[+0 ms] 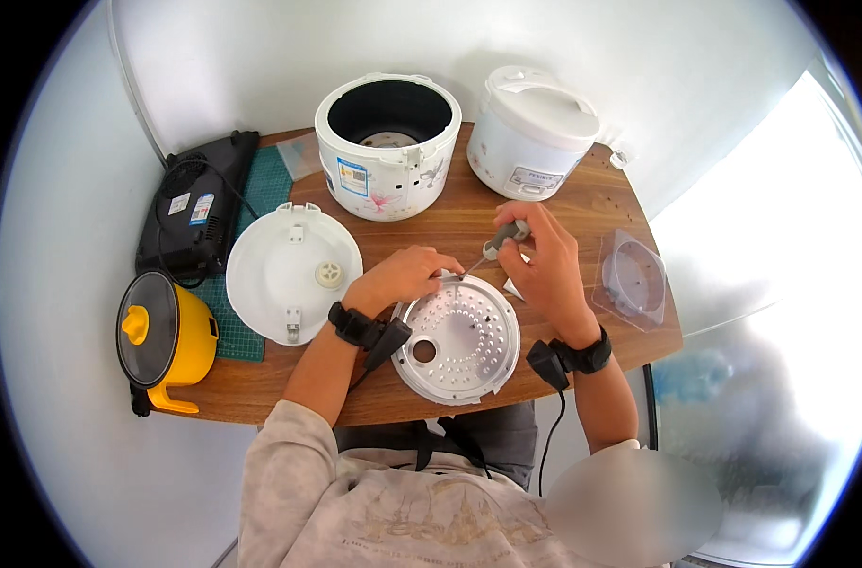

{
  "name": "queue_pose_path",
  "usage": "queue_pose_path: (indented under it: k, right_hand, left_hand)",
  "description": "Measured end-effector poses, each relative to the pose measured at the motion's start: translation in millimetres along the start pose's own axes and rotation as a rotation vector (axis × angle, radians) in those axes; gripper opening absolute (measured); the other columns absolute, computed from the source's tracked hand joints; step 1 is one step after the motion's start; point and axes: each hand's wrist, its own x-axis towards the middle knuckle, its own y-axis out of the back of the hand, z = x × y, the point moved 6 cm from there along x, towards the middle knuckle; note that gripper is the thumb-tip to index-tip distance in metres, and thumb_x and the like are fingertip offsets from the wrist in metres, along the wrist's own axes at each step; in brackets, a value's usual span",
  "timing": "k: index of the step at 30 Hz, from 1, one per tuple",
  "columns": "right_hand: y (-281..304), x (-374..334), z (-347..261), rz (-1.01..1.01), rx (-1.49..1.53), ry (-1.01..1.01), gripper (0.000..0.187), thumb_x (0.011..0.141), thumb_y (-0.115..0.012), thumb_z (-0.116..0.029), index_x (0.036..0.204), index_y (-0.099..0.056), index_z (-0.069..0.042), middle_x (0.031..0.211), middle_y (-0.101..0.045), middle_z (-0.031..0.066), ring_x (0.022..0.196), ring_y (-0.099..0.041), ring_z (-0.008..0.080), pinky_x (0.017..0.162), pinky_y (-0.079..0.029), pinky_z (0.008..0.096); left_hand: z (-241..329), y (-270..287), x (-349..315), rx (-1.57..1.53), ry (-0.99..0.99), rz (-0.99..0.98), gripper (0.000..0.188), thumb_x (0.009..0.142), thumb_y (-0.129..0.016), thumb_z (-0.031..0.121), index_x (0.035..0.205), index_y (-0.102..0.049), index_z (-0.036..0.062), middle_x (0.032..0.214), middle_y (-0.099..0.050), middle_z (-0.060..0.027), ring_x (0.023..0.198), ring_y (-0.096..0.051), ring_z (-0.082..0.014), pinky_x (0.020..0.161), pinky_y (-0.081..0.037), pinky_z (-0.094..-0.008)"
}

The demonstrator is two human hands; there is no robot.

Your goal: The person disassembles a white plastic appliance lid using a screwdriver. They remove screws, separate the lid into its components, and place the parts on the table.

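Note:
A round silver inner lid plate (488,355), studded with small dimples and pierced by one larger hole, lies at the table's near edge. My right hand (552,270) is closed around a screwdriver (509,239) with a grey handle. The slanted shaft runs down to the plate's far rim. Close to its tip, the fingers of my left hand (407,276) are drawn together at that rim; whatever they pinch is too small to make out. Left of the plate, a white rice cooker lid shell (270,275) lies with its inside up.
Behind stand an open white rice cooker body (388,180) and a closed white rice cooker (530,137). A yellow pot (190,331) and a black appliance (190,213) sit left, by a green cutting mat (246,346). On the right is a clear plastic container (633,279).

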Motion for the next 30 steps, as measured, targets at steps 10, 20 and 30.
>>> queue_pose_path:
  k: [10, 20, 30]
  right_hand:
    - [-5.8, 2.5, -4.5, -0.044, -0.025, 0.065, 0.025, 0.084, -0.061, 0.004, 0.108, -0.057, -0.004, 0.103, -0.062, 0.0129, 0.076, -0.063, 0.027, 0.067, -0.052, 0.0351]
    - [-9.9, 4.9, -11.6, -0.094, -0.053, 0.112, 0.028, 0.082, -0.061, 0.005, 0.108, -0.056, -0.005, 0.106, -0.059, 0.0138, 0.084, -0.062, 0.0335, 0.074, -0.052, 0.0397]
    - [-11.0, 4.2, -14.4, -0.138, -0.025, 0.113, 0.029, 0.083, -0.062, 0.005, 0.109, -0.057, -0.006, 0.107, -0.06, 0.0135, 0.083, -0.063, 0.033, 0.072, -0.053, 0.0396]
  left_hand:
    - [0.1, -1.2, 0.5, 0.008, -0.01, 0.008, 0.039, 0.086, -0.065, 0.01, 0.124, -0.069, 0.0192, 0.104, -0.064, -0.0144, 0.104, -0.062, -0.0347, 0.091, -0.049, -0.0464]
    - [-2.6, -2.6, 0.1, 0.021, -0.017, 0.023, 0.039, 0.087, -0.064, 0.012, 0.124, -0.07, 0.0206, 0.103, -0.063, -0.0135, 0.102, -0.062, -0.0336, 0.089, -0.05, -0.0458]
    - [-4.8, -5.0, 1.5, 0.06, -0.02, 0.037, 0.038, 0.087, -0.064, 0.013, 0.123, -0.071, 0.0203, 0.101, -0.063, -0.0131, 0.099, -0.063, -0.0331, 0.087, -0.05, -0.0455]
